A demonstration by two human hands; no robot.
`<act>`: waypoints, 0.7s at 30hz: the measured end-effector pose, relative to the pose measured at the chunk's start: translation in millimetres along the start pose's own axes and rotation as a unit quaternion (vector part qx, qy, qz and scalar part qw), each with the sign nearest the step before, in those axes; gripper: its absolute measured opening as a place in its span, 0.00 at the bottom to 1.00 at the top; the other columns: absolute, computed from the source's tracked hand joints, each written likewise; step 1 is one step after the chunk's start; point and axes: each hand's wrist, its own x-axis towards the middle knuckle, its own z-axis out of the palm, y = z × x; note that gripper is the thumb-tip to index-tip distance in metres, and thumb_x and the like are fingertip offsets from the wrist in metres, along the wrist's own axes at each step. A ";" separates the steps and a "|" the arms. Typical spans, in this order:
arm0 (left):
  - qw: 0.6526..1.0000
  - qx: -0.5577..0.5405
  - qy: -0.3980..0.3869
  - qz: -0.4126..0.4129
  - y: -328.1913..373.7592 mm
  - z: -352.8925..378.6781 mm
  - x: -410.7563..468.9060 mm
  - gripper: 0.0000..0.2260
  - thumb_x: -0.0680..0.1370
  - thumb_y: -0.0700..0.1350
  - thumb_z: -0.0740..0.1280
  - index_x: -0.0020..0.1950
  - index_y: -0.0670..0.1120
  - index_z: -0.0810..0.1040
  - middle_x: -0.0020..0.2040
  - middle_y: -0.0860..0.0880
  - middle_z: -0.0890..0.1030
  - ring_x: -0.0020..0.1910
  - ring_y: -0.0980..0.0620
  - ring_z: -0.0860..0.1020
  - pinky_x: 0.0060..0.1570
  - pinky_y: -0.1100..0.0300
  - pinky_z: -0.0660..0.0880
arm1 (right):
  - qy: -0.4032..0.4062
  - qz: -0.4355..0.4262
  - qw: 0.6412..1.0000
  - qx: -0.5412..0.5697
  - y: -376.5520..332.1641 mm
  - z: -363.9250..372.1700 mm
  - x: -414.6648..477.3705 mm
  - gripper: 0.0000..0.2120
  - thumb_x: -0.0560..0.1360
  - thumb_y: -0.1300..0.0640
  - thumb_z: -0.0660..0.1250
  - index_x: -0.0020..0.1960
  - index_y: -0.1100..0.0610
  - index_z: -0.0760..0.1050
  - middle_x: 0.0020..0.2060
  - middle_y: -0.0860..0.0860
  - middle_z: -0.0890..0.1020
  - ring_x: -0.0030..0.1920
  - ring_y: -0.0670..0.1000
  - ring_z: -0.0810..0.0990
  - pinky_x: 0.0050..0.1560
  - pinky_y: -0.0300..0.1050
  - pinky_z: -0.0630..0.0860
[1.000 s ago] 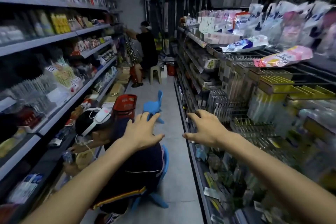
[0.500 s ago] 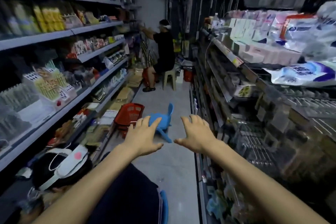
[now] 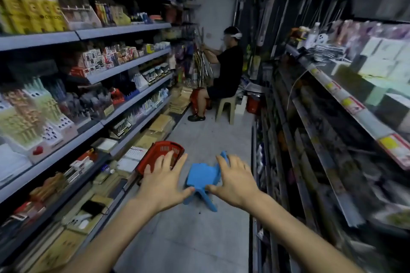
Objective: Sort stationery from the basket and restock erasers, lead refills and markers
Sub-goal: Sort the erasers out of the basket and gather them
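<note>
Head view looks down a narrow shop aisle, and I have both arms stretched out ahead of me. My left hand [image 3: 163,186] is spread, palm down, fingers straight and apart, holding nothing. My right hand [image 3: 235,180] is the same: flat, fingers fanned, thumb pointing inward, nothing in it. The two thumbs are near each other but apart.

From this angle the fingers [image 3: 169,162] of my left hand overlap the near rim of the red basket [image 3: 159,150]. I cannot tell whether they touch it. The basket sits low on the left side of the aisle, tilted, up against the bottom of the left shelves [image 3: 124,68]. I cannot make out what is inside it.

Just right of the basket a small blue chair [image 3: 203,175] stands on the floor [image 3: 199,239], mid-aisle. My right hand covers its right edge in the picture; contact is unclear there too.

The left shelves hold yellow packs [image 3: 33,11] on an upper tier, small boxes [image 3: 104,57] lower down, and pen displays [image 3: 26,117] nearer me, all blurred. Flat brown packets [image 3: 159,124] are stacked along the lowest level. The right shelves [image 3: 332,86] carry pale wrapped packs on top, and their lower tiers are too smeared to read.

At the far end another person [image 3: 224,68] in dark clothes sits on a beige stool [image 3: 226,106], facing the left shelves, with a white band on the head. A red tub [image 3: 253,104] stands on the floor just right of the stool.
</note>
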 end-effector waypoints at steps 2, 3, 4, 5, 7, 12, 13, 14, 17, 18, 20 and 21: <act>1.000 0.001 0.004 -0.010 -7.9 8.9 45.6 0.46 0.72 0.75 0.56 0.82 0.59 0.40 0.83 0.45 0.46 0.81 0.42 0.49 0.76 0.38 0.55 | -0.005 -0.017 1.000 0.006 10.7 9.8 54.6 0.45 0.74 0.32 0.66 0.81 0.52 0.54 0.76 0.57 0.62 0.78 0.60 0.57 0.77 0.56 0.56; 1.000 0.009 0.003 -0.011 -11.7 13.1 68.3 0.46 0.72 0.76 0.56 0.82 0.59 0.39 0.83 0.46 0.46 0.81 0.42 0.49 0.76 0.38 0.54 | -0.006 -0.026 1.000 0.009 16.7 15.0 82.6 0.44 0.74 0.33 0.66 0.81 0.52 0.54 0.76 0.58 0.62 0.78 0.60 0.57 0.77 0.56 0.55; 1.000 0.018 0.000 -0.010 -15.4 17.7 92.5 0.46 0.72 0.76 0.55 0.82 0.59 0.38 0.83 0.46 0.46 0.81 0.42 0.49 0.76 0.39 0.54 | -0.006 -0.035 0.999 0.012 23.5 20.6 111.3 0.44 0.74 0.33 0.66 0.81 0.52 0.53 0.77 0.58 0.61 0.79 0.60 0.56 0.78 0.56 0.55; 1.000 0.024 0.000 -0.009 -19.5 23.0 118.2 0.46 0.72 0.76 0.55 0.82 0.60 0.38 0.83 0.46 0.46 0.81 0.42 0.49 0.76 0.39 0.54 | -0.004 -0.044 0.999 0.015 31.6 25.9 138.9 0.44 0.75 0.33 0.66 0.81 0.52 0.53 0.77 0.58 0.60 0.79 0.60 0.55 0.78 0.56 0.54; 1.000 0.025 0.003 -0.014 -29.2 35.3 174.6 0.46 0.72 0.75 0.57 0.82 0.59 0.40 0.83 0.46 0.48 0.81 0.42 0.49 0.76 0.39 0.56 | 0.007 -0.059 0.998 0.013 50.7 35.7 193.3 0.44 0.76 0.34 0.65 0.82 0.52 0.52 0.78 0.58 0.59 0.79 0.60 0.54 0.78 0.56 0.53; 0.998 0.021 -0.030 -0.048 -55.2 61.6 291.6 0.49 0.65 0.78 0.48 0.82 0.58 0.43 0.82 0.44 0.52 0.80 0.41 0.54 0.74 0.38 0.60 | -0.031 -0.092 0.995 -0.003 96.8 57.0 314.7 0.44 0.77 0.34 0.64 0.83 0.53 0.51 0.79 0.60 0.57 0.79 0.61 0.54 0.79 0.56 0.53; 0.998 0.016 -0.035 -0.057 -62.8 65.9 309.4 0.50 0.64 0.79 0.46 0.82 0.58 0.43 0.82 0.45 0.52 0.80 0.41 0.54 0.73 0.37 0.61 | -0.039 -0.104 0.994 -0.011 101.6 62.2 339.6 0.43 0.77 0.34 0.64 0.82 0.53 0.51 0.79 0.60 0.57 0.79 0.61 0.55 0.78 0.57 0.53; 0.997 0.011 -0.040 -0.068 -71.7 69.1 325.8 0.50 0.65 0.79 0.46 0.82 0.58 0.43 0.82 0.45 0.52 0.80 0.42 0.54 0.73 0.37 0.61 | -0.048 -0.112 0.992 -0.015 104.3 68.0 364.4 0.43 0.77 0.35 0.65 0.82 0.53 0.52 0.79 0.60 0.58 0.79 0.62 0.55 0.78 0.56 0.53; 0.993 0.002 -0.045 -0.106 -106.7 78.4 363.3 0.46 0.70 0.78 0.54 0.82 0.58 0.46 0.81 0.45 0.54 0.79 0.41 0.56 0.73 0.36 0.61 | -0.083 -0.136 0.987 -0.017 95.7 86.5 434.9 0.42 0.77 0.36 0.64 0.82 0.54 0.52 0.79 0.61 0.58 0.79 0.62 0.55 0.78 0.57 0.53; 0.992 -0.006 -0.042 -0.116 -121.3 82.0 374.8 0.45 0.72 0.77 0.56 0.83 0.57 0.46 0.81 0.45 0.54 0.79 0.41 0.56 0.73 0.36 0.61 | -0.093 -0.148 0.984 -0.020 88.3 94.3 459.2 0.42 0.77 0.36 0.64 0.82 0.53 0.52 0.79 0.61 0.57 0.80 0.62 0.54 0.79 0.58 0.53; 0.989 -0.026 -0.051 -0.138 -153.7 89.6 398.1 0.44 0.73 0.75 0.58 0.83 0.58 0.46 0.81 0.45 0.53 0.79 0.41 0.54 0.74 0.36 0.59 | -0.111 -0.173 0.978 -0.027 69.9 111.5 507.1 0.42 0.78 0.35 0.63 0.82 0.53 0.52 0.79 0.60 0.57 0.80 0.62 0.54 0.79 0.58 0.53; 0.986 -0.033 -0.059 -0.149 -172.8 95.5 410.5 0.44 0.74 0.75 0.58 0.83 0.58 0.45 0.82 0.45 0.52 0.80 0.41 0.53 0.74 0.36 0.58 | -0.121 -0.186 0.975 -0.029 59.1 120.6 532.4 0.42 0.78 0.35 0.63 0.82 0.53 0.52 0.80 0.60 0.57 0.80 0.62 0.54 0.79 0.59 0.52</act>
